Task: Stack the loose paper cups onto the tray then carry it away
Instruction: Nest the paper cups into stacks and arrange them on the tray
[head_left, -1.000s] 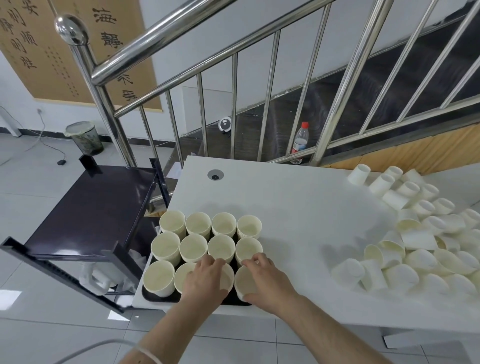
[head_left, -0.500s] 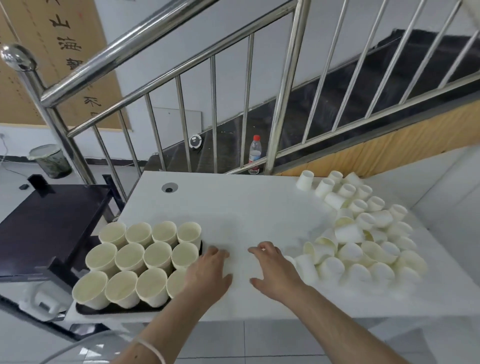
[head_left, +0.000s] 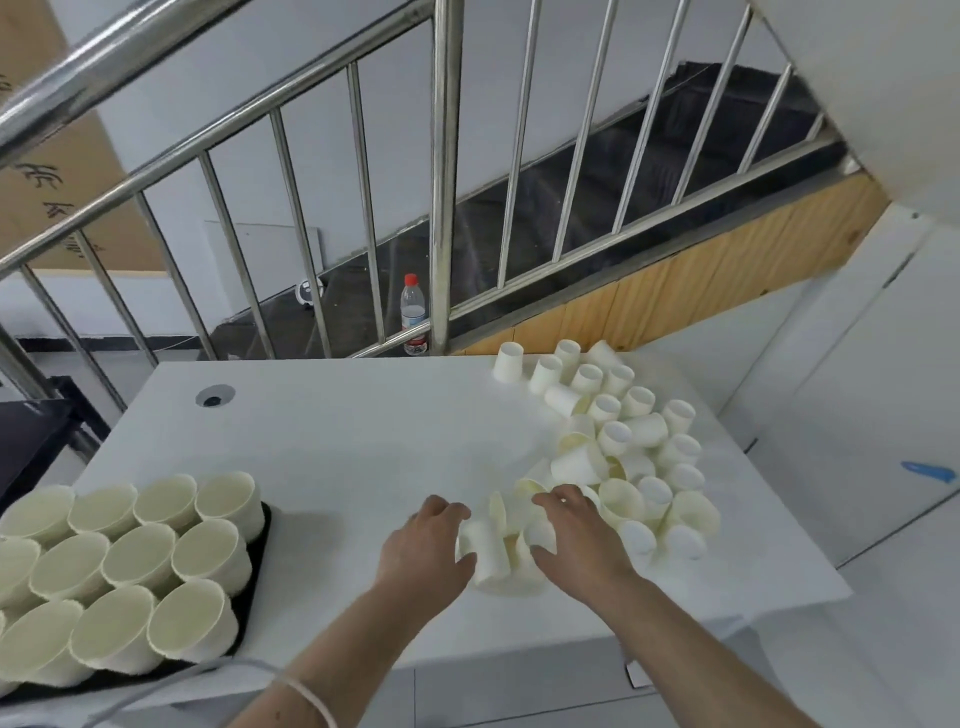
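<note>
A black tray (head_left: 258, 566) at the table's front left holds several upright stacks of white paper cups (head_left: 202, 548). A heap of loose paper cups (head_left: 628, 447) lies on the right side of the white table (head_left: 332, 447), some upright, some tipped over. At the near edge of the heap my left hand (head_left: 423, 545) curls around a lying cup (head_left: 485, 553). My right hand (head_left: 582, 540) rests on the cups just right of it, fingers bent over them. Which cup the right hand grips is hidden by the fingers.
A steel stair railing (head_left: 441, 171) runs behind the table. A plastic water bottle (head_left: 413, 314) stands on the stairs beyond it. A dark side cart (head_left: 31, 441) sits left of the table. A cable hole (head_left: 214, 396) marks the table's back left.
Both hands left the tray and moved right across the table to the heap of loose cups, where they now close around cups. The view swung right with them.
</note>
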